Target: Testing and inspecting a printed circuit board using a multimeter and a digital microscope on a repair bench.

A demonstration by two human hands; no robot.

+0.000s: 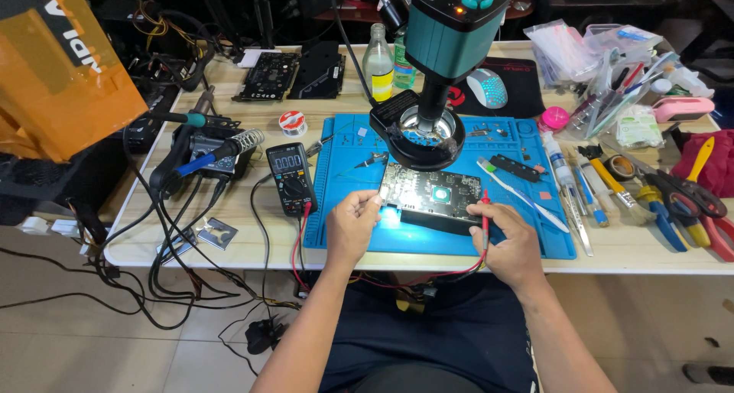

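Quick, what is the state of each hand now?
Left hand: closed, fingers gripping the left edge of the circuit board.
Right hand: closed, holding a red test probe upright beside the board.

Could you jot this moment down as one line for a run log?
left hand: steadies circuit board edge | right hand: holds red probe on board | base: blue mat | nearby: multimeter, microscope

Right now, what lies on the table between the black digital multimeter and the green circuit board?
In the head view, between the black digital multimeter and the green circuit board lie bare blue mat and the left hand.
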